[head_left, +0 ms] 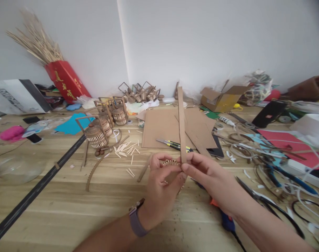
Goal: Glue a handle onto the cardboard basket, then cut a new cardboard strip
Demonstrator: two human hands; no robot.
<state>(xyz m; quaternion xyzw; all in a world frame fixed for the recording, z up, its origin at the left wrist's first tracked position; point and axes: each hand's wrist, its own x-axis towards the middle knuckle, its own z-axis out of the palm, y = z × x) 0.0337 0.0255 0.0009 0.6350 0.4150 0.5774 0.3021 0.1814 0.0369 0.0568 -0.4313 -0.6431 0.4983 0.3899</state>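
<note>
My left hand (162, 185) is closed around a small round cardboard piece with a ribbed edge (171, 162), held just above the wooden table (70, 203). My right hand (204, 173) pinches the lower end of a long narrow cardboard strip (181, 122) that stands upright against that round piece. The thumbs of both hands meet at the strip's bottom end. A watch sits on my left wrist.
Flat cardboard sheets (162, 127) and a yellow-black utility knife (174, 144) lie just behind my hands. Small cardboard lantern models (96, 134) and short light sticks (126, 148) sit to the left. Scissors (256, 196), coiled strips and wires crowd the right side. A dark groove (35, 190) crosses the table's left side.
</note>
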